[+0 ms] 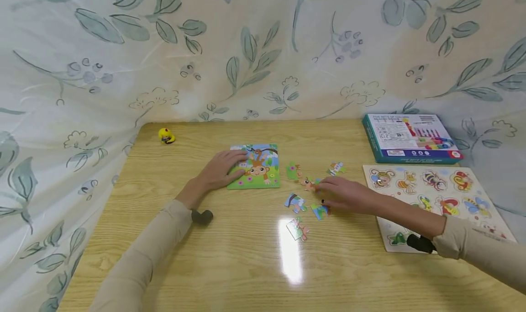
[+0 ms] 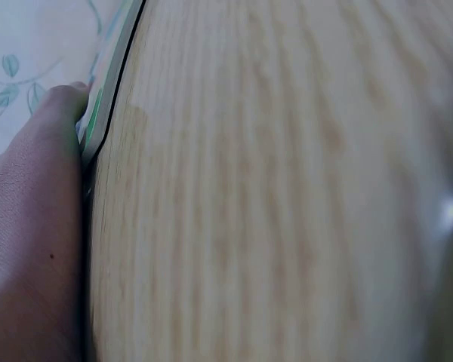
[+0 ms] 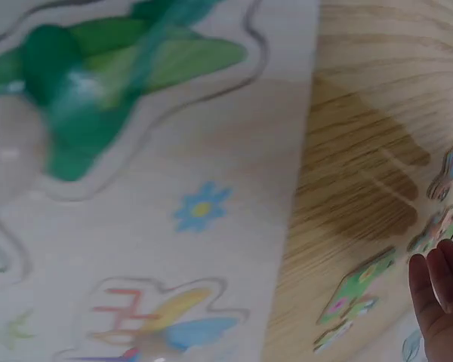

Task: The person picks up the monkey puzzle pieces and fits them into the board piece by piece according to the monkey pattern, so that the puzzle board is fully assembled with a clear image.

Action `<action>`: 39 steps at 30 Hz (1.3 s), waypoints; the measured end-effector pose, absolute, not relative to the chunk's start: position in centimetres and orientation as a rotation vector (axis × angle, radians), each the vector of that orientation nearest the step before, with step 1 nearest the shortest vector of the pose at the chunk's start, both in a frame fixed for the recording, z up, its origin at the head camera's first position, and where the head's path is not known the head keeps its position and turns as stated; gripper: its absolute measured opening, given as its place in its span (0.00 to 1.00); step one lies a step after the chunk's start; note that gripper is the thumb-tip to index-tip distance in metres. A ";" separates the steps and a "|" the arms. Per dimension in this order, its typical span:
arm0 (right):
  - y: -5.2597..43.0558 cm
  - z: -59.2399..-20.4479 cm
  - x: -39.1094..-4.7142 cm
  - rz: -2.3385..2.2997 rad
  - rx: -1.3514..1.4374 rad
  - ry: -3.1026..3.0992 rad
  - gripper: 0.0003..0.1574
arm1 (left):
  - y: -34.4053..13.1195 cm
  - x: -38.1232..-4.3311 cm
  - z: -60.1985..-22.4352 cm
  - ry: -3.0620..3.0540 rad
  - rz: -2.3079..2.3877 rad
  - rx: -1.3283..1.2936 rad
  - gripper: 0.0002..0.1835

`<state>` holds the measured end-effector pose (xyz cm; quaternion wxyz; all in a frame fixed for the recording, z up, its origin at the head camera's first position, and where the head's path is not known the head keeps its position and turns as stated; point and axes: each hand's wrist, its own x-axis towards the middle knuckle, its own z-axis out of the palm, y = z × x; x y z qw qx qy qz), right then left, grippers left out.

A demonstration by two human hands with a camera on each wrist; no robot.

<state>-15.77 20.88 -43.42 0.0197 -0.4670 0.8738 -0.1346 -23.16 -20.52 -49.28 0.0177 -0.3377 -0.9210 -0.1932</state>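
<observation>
My left hand (image 1: 219, 169) rests on the left side of a square monkey puzzle (image 1: 269, 184), fingers laid over its picture. In the left wrist view the side of that hand (image 2: 38, 196) lies along the puzzle's edge. Toward the right, my right hand (image 1: 347, 194) reaches over loose jigsaw pieces, its fingertips at a piece with a brown animal face (image 1: 307, 183). Its fingers (image 3: 430, 283) look relaxed in the right wrist view. Around it lie a green flower piece (image 1: 292, 171), a branch piece (image 1: 294, 201), a blue-green piece (image 1: 318, 211) and a pale piece (image 1: 296, 229).
Beyond the right hand is another jigsaw piece (image 1: 336, 167). A white insect peg board (image 1: 388, 207) lies under the right forearm, with a teal-edged box (image 1: 411, 138) behind it. A small yellow-headed toy (image 1: 166, 135) stands at the table's far left. Patterned cloth (image 1: 263, 51) hangs behind.
</observation>
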 end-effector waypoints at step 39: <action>14.6 -42.4 -18.1 -0.063 -1.895 2.286 0.16 | -20.5 -23.2 -49.5 -2.873 -0.587 -1.044 0.29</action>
